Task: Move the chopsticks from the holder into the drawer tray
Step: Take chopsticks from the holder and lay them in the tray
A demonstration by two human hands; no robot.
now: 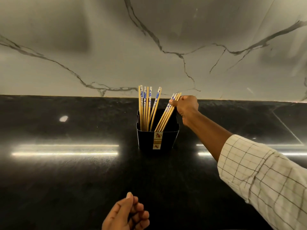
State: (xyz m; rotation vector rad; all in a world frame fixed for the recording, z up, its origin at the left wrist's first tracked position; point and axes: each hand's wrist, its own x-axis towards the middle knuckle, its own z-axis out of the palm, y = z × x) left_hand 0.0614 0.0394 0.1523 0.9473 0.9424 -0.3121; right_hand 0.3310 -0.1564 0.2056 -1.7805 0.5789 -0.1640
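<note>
Left hand (125, 213) sits low at the near edge of the black counter (66, 180), well in front of the holder (157, 138), fingers loosely curled and nothing in it. Holder's a black square tub with a little flowery label strip (157, 140) down its front, standing on the counter close to the marble wall (149, 39). Inside, on its left side, a bunch of chopsticks (146, 110) stand nearly upright, wooden with blue-and-white tops. On its right side another bunch (167, 116) leans out to the right, and the right hand (186, 107) is pinched around their tops, lower ends still inside the holder. Checked sleeve (265, 176) runs off to the right of the holder.
</note>
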